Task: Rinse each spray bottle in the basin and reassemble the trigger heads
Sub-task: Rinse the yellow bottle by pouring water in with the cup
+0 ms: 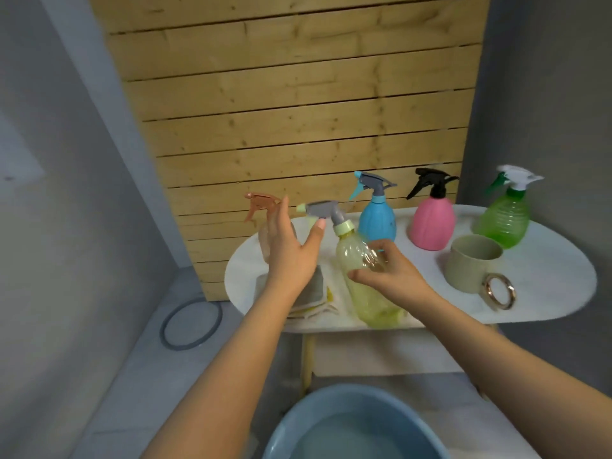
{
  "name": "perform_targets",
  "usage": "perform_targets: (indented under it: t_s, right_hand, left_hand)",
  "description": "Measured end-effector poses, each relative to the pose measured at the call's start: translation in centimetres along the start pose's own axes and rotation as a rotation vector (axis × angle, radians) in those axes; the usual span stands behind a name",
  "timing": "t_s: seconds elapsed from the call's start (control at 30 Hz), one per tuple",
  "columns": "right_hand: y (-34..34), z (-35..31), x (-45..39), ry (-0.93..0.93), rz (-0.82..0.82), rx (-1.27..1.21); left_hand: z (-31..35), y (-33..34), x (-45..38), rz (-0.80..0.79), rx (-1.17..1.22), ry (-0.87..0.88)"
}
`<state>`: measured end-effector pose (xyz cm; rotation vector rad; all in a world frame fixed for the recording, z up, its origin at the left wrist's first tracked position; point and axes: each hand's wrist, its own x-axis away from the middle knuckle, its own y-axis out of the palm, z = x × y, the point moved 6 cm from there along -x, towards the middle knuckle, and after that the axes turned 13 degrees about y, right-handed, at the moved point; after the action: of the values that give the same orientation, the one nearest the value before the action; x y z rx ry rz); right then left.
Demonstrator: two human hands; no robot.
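Our right hand (387,273) grips the tilted yellow bottle (367,283) at centre frame; our left hand (291,250) hovers spread. The bottle (likely wet) could slip and knock the blue bottle (377,220) just behind.

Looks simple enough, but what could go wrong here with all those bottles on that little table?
The right hand holds the yellow bottle tilted, so it might slip. The open left hand reaches beside the clear bottle and could topple it. The mug sits close to the right arm and might get knocked.
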<state>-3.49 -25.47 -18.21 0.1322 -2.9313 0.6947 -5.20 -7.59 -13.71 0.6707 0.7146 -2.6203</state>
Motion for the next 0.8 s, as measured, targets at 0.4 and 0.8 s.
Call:
perform_targets:
  t_s: [0.4,0.8]
  right_hand:
    - [-1.8,4.6,7.4,-0.173,-0.065,0.537]
    - [-1.3,4.5,6.0,-0.325,0.153,1.087]
  left_hand:
    - [-1.4,0.7,9.0,-0.136,0.134,-0.283]
    - [-2.7,2.7,10.8,-0.208,0.24,-0.545]
